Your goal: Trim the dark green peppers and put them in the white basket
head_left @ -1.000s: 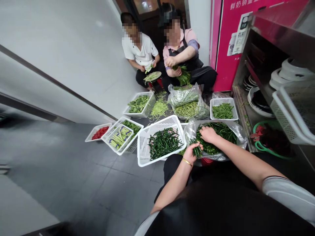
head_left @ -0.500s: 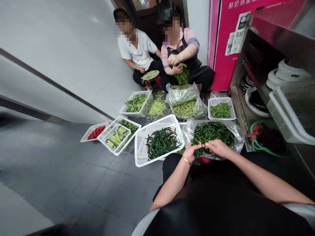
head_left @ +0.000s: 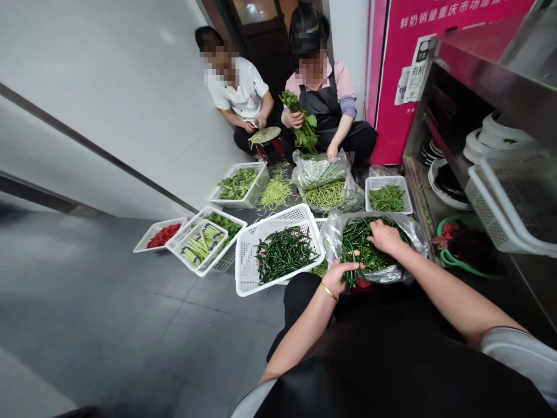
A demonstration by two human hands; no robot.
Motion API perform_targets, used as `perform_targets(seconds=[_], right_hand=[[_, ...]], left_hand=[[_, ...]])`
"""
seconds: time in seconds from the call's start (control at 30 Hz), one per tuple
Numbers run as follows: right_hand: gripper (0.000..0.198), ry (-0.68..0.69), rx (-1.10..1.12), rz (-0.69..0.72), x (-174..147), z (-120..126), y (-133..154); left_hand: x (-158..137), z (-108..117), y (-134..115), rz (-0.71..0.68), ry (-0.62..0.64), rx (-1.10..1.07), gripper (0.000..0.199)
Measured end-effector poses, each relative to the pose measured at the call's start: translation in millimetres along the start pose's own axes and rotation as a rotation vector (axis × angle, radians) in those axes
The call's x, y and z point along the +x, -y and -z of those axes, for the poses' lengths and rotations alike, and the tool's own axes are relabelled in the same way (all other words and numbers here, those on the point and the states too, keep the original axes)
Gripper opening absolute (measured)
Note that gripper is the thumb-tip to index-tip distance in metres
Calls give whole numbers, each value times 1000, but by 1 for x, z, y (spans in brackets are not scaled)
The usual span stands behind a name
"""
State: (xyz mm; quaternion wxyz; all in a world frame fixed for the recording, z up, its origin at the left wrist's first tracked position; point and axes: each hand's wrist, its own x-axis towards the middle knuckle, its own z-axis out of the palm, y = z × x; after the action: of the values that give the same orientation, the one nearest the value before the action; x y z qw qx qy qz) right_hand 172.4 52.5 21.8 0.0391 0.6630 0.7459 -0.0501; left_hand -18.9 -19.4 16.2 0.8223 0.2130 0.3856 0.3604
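Observation:
A clear plastic bag [head_left: 332, 232] full of long dark green chilies [head_left: 374, 258] lies open in front of my knees. At its left edge, my left hand [head_left: 338, 277] is closed around a small bunch of the chilies, their ends sticking out past the fingers. Over the middle of the bag, my right hand [head_left: 386, 237] has its fingers bent down and closed among the chilies; its fingertips are partly hidden. Left of the bag, a white perforated basket [head_left: 247, 273] holds a heap of green chilies [head_left: 285, 252].
Two people squat opposite; one grips a bunch of leafy greens [head_left: 304, 125]. White baskets hold asparagus [head_left: 204, 244], red chilies [head_left: 164, 235] and greens [head_left: 386, 198]. A metal shelf [head_left: 452, 110] with dishes and a green basket [head_left: 448, 255] stand at right.
My right hand has moved away from my left, up and onto the chilies in the bag. My left hand stays closed on its bunch. A co-worker's hands have separated, one lowered to a bag.

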Motion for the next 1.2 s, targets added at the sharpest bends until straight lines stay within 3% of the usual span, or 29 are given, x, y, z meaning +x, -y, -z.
perform_targets(seconds=[0.1,0.2,0.3,0.4,0.47,0.53,0.67,0.8,0.87,0.97,1.1,1.2], right_hand=[[31,37,36,-39,35,1,-21],[30,35,126,11,44,-4,-31],[33,-93,612,4,24,-9,-33],[41,-24,1274,-6,-8,-13,-25],[47,72,1493,11,-27,-15,-13],[48,107,1540,18,-42,-18,2],[40,128,1298,55,-59,-22,23],[27,170,690,135,-56,-15,12],[26,113,351,141,-45,-9,-1],[37,76,-8,115,-24,-4,-14],[33,129,-171,209,-2,-1,-14],[29,37,-118,253,2,0,-17]], left_hand=[[-4,4,-7,-5,17,1,45],[-3,10,-9,-40,16,-8,36],[7,12,-6,-50,-43,-56,27],[20,9,-1,0,-78,-156,23],[28,6,2,-5,-96,-194,23],[32,4,4,-70,-136,-200,24],[27,2,7,-262,-183,-118,29],[15,1,3,-451,-199,79,36],[11,1,-1,-461,-185,82,39],[6,5,-7,-348,-119,38,49],[-1,13,-15,-244,-67,10,56],[-3,28,-37,-332,-137,-35,54]])
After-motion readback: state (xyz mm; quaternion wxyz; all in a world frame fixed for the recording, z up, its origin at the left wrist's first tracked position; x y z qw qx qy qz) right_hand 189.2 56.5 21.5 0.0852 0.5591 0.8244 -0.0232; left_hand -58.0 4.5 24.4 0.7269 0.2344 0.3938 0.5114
